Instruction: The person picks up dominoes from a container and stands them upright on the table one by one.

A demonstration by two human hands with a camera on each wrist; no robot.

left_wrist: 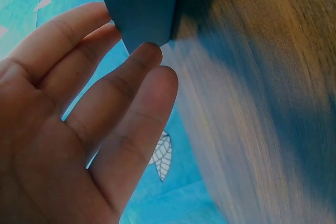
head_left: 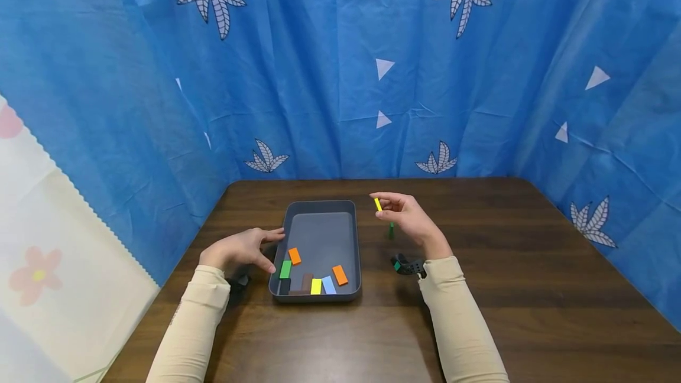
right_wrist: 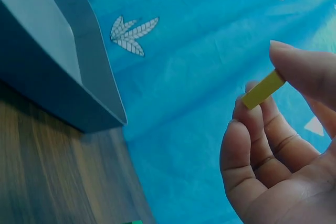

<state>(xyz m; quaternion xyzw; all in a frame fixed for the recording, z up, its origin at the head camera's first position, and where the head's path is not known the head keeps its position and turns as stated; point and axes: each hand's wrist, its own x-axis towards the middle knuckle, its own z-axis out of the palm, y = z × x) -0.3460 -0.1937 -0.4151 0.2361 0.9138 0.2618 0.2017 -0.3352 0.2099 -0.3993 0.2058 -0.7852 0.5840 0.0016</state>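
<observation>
Between thumb and fingers my right hand point(head_left: 411, 217) pinches a small yellow block point(right_wrist: 263, 89), held up over the table to the right of the grey tray point(head_left: 357, 241). At the tray's left side is my left hand point(head_left: 239, 248), fingers extended and thumb spread, fingertips right at the wall; the left wrist view has them close to the tray's outer side point(left_wrist: 142, 3). Inside the tray lie an orange block point(head_left: 295, 256), a green block point(head_left: 285, 269), a black block point(head_left: 284, 286), brown pieces point(head_left: 307, 282), another yellow block point(head_left: 316, 286), a light blue block point(head_left: 328, 285) and a second orange block point(head_left: 340, 275).
A green block point(head_left: 391, 230) stands on the wooden table point(head_left: 511, 253) beneath my right hand. Dark straps, one being the right wrist strap point(head_left: 408, 265), hang below both wrists. Blue patterned curtains point(head_left: 330, 75) enclose the table's back and sides.
</observation>
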